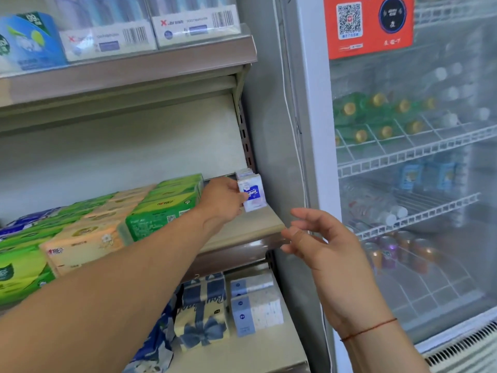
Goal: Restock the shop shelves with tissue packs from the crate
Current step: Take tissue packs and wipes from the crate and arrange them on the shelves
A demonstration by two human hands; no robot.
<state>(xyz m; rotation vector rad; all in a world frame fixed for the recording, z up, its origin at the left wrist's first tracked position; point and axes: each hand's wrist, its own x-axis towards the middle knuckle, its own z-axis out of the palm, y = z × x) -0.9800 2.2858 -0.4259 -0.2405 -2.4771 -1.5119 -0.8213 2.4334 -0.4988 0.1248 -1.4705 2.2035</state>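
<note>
Glossy plastic-wrapped tissue pack [252, 193] on matt beige shelf [258, 224]

Bare forearms, no sleeves; thin red string bracelet [368, 329] on right wrist.

We cannot see the palm side of our left hand [223, 200], and its fingertips cover part of the small tissue pack [252, 193], so the grip stays unclear. The row of packs [244, 173] behind it is mostly hidden; we cannot count them. Our left forearm hides part of the middle shelf [250, 227] and some packs below. The bottles [376, 117] behind the fridge glass are blurred. The blue pack [27, 41] at top left is cut by the edge
</note>
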